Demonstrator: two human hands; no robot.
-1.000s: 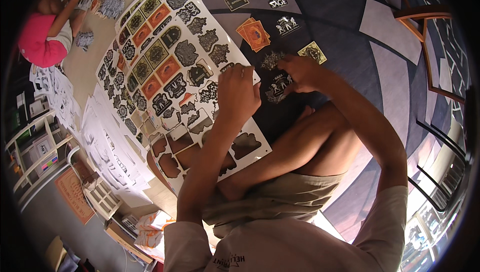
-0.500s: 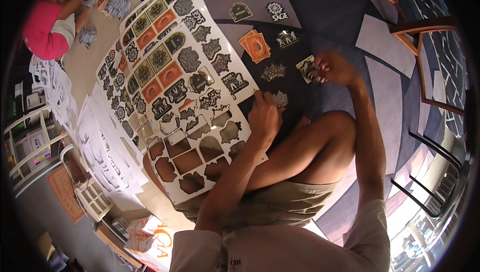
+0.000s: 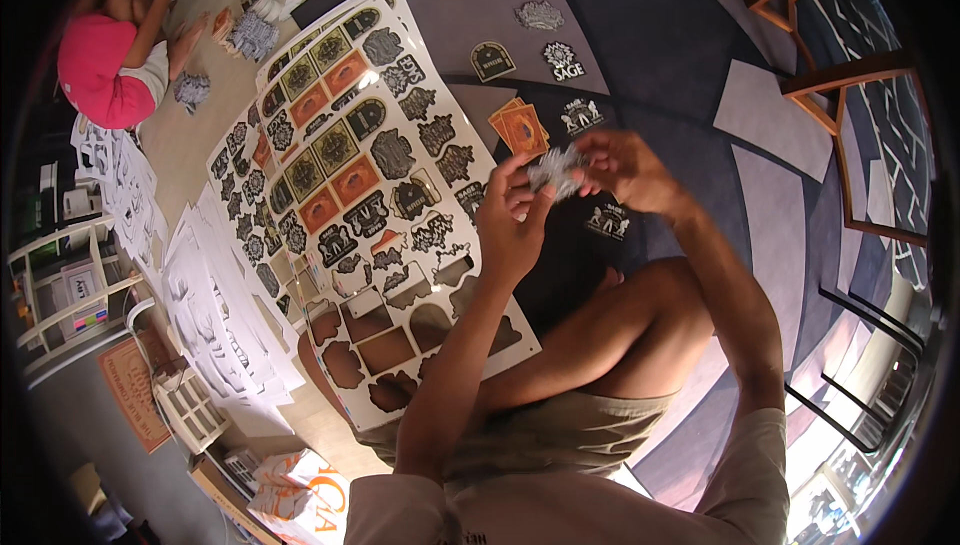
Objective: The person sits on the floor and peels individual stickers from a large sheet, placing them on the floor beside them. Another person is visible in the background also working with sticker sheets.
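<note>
My left hand [image 3: 515, 213] and my right hand [image 3: 628, 173] meet over the dark carpet, both gripping a small grey die-cut sticker [image 3: 556, 173] by its edges. Fingers cover part of its outline. Just beyond it lie several overlapping orange rectangular stickers [image 3: 522, 131]. A black-and-white emblem sticker [image 3: 581, 116] rests beside these, and a similar emblem sticker [image 3: 607, 223] is below my right hand. To the left, a large white sticker sheet [image 3: 410, 270] slopes over my leg, its near end full of cut-out holes and its far part still bearing black, green and orange stickers.
Farther off on the carpet are an arched sticker [image 3: 491, 62], a black flower-shaped sticker [image 3: 563, 62] and a grey sticker [image 3: 540, 16]. White paper scraps [image 3: 220, 295] pile up at left. Another person in pink [image 3: 105, 65] sits far left. Wooden chair legs [image 3: 850, 85] stand at right.
My left hand has left the sheet's edge and risen to my right hand, both now on the grey sticker. An emblem sticker now shows on the carpet nearer my knee. The view has shifted slightly.
</note>
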